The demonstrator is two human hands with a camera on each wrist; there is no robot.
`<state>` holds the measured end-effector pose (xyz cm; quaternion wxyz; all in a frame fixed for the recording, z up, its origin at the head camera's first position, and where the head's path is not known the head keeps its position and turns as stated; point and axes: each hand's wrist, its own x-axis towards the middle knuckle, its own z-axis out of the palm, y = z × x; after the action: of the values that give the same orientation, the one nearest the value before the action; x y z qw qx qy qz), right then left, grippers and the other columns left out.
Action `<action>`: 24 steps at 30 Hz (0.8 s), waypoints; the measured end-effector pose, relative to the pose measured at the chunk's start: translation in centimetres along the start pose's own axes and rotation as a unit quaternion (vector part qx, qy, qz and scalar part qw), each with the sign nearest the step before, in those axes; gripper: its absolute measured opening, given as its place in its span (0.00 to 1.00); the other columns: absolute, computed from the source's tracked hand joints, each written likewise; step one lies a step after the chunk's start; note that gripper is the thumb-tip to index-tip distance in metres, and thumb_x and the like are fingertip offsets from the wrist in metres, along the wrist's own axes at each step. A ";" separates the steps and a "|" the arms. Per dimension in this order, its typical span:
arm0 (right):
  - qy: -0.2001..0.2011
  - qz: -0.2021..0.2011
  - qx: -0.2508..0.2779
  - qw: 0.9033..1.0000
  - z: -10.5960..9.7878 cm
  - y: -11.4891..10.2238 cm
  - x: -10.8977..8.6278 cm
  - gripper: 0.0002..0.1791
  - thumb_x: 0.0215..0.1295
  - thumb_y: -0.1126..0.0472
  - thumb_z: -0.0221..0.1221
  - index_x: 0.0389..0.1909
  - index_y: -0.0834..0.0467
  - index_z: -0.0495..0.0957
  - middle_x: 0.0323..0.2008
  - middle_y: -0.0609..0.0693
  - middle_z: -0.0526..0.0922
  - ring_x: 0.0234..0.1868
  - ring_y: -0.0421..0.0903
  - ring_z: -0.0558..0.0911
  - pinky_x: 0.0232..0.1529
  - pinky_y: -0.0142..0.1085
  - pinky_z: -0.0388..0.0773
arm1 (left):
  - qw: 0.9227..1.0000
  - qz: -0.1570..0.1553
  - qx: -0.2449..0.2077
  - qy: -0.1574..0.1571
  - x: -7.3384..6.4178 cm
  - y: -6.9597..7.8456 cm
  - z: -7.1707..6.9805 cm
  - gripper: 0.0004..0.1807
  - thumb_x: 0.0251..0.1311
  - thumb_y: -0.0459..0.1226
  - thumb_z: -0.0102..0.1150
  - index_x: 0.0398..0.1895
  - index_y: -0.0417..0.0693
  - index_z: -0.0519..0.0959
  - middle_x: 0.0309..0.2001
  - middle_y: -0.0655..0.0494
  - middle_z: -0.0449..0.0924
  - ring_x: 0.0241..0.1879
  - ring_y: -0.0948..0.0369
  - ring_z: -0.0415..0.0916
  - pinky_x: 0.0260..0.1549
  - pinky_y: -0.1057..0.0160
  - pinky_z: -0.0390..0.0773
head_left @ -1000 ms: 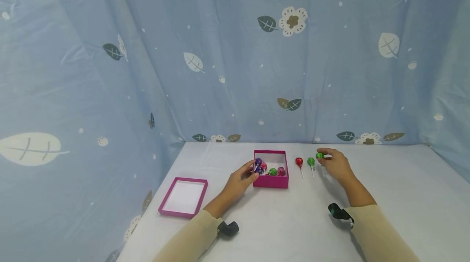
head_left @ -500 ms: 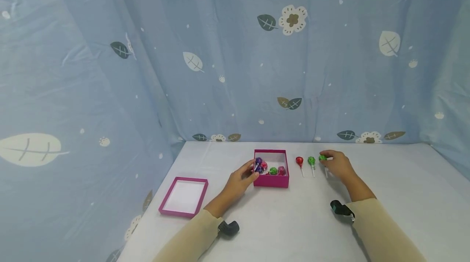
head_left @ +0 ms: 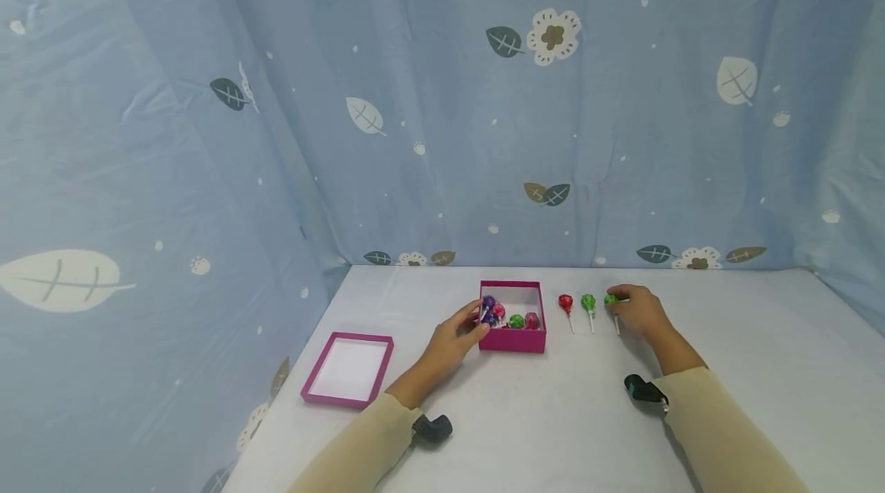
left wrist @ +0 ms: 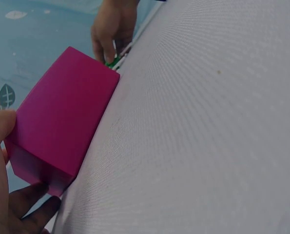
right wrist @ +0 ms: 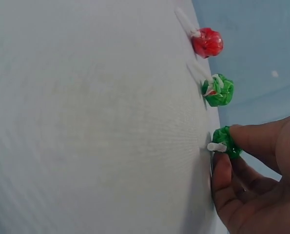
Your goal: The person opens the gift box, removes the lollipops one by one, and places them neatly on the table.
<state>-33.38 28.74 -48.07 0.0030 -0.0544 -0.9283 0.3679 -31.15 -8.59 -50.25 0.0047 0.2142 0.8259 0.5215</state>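
My right hand (head_left: 641,314) pinches the wrapped head of a green lollipop (right wrist: 226,140) between thumb and fingers, low at the tabletop. Its white stick points toward me. Just left of it lies a second green lollipop (head_left: 588,302), then a red lollipop (head_left: 566,301), sticks also toward me. My left hand (head_left: 445,345) holds the left end of a magenta box (head_left: 513,341), thumb and fingers spread around that end. Inside the box are purple lollipops (head_left: 488,302), a green one (head_left: 516,321) and pinkish-red ones (head_left: 531,320).
A magenta-rimmed lid (head_left: 336,402) with a white inside lies at the table's left. White cloth covers the table (head_left: 525,416). A blue patterned curtain (head_left: 442,132) hangs behind and to the left.
The right hand has carried its green lollipop slightly right and down to the tabletop, beside the other green one. The left hand and box have stayed in place.
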 end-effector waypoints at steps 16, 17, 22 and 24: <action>0.004 0.005 -0.011 1.000 0.0 0.2 0.2 0.22 0.65 0.67 0.58 0.59 0.69 0.71 0.57 0.71 0.71 0.57 0.69 0.70 0.57 0.63 0.66 | 1.000 -0.007 0.012 -0.001 0.1 -0.1 0.1 0.34 0.66 0.56 0.55 0.73 0.59 0.64 0.64 0.50 0.72 0.62 0.53 0.70 0.59 0.52 0.70; 0.006 0.006 -0.011 1.000 0.0 0.2 0.2 0.22 0.65 0.67 0.58 0.59 0.69 0.71 0.57 0.71 0.71 0.57 0.69 0.70 0.57 0.63 0.66 | 1.000 -0.008 0.012 -0.001 0.2 -0.1 0.0 0.34 0.66 0.56 0.55 0.73 0.59 0.64 0.64 0.50 0.72 0.62 0.54 0.70 0.60 0.52 0.69; 0.010 0.006 -0.011 1.000 0.1 0.2 0.3 0.22 0.65 0.67 0.59 0.59 0.69 0.72 0.57 0.71 0.71 0.58 0.69 0.69 0.58 0.63 0.65 | 1.000 -0.006 0.014 0.000 0.2 -0.1 0.1 0.34 0.66 0.55 0.55 0.73 0.58 0.64 0.64 0.50 0.72 0.62 0.54 0.71 0.60 0.52 0.69; 0.010 0.006 -0.011 1.000 0.2 0.2 0.4 0.22 0.64 0.67 0.59 0.59 0.69 0.71 0.57 0.71 0.71 0.58 0.69 0.69 0.58 0.63 0.65 | 1.000 -0.005 0.012 -0.001 0.2 -0.1 0.1 0.33 0.66 0.55 0.54 0.73 0.58 0.64 0.64 0.49 0.72 0.62 0.53 0.71 0.59 0.52 0.70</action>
<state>-33.73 28.77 -48.37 0.0091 -0.0638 -0.9319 0.3570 -31.31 -8.53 -50.32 0.0052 0.2104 0.8333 0.5112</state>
